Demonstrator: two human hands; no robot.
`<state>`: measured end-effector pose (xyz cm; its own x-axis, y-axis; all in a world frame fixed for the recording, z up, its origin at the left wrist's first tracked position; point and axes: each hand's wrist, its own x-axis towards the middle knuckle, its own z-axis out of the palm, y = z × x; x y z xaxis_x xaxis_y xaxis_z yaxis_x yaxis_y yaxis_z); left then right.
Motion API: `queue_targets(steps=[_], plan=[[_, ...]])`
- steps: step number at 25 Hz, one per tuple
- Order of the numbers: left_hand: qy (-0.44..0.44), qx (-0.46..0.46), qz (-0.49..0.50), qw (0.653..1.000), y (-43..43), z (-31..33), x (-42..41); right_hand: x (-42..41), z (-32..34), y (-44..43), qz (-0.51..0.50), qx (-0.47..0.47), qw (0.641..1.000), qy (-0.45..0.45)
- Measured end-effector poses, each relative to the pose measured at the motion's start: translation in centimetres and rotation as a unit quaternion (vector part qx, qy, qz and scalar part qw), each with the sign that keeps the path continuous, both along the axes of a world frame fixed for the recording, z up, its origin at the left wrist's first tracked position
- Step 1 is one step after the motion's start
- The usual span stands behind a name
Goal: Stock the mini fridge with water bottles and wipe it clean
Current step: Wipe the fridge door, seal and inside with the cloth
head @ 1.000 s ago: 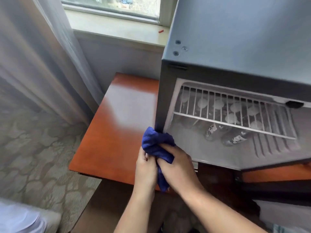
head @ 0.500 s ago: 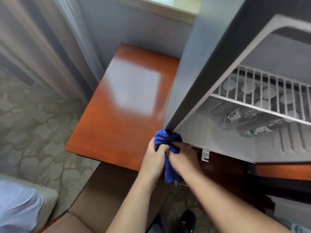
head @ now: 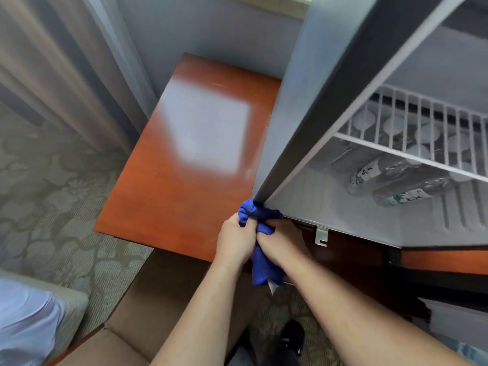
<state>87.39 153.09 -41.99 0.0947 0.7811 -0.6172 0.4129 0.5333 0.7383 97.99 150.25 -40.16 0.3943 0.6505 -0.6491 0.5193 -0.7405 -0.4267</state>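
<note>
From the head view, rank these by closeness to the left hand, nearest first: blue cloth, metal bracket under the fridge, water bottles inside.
1. Blue cloth: gripped in the left hand itself.
2. Metal bracket: to the right, under the fridge's front edge.
3. Water bottles: farther right, lying inside under the wire shelf.
</note>
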Motion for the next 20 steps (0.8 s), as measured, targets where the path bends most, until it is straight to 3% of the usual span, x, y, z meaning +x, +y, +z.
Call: queue_targets(steps=[5,12,17,20], plan=[[0.021,0.044,-0.061,0.997,-3.0,0.9,5.4,4.4,1.1,-5.0,-0.039,0.042,0.998,-0.007],[-0.061,-0.003,-0.115,0.991,-9.2,2.7,12.4,11.5,4.1,-13.2,-0.135,0.065,0.987,0.065],[-0.099,-0.043,-0.199,0.974,-12.0,3.7,16.9,15.1,3.2,-16.2,-0.438,0.107,0.877,0.169],[-0.093,-0.037,-0.261,0.96,-12.6,3.7,19.7,17.4,2.5,-15.9,-0.541,0.094,0.807,0.218]])
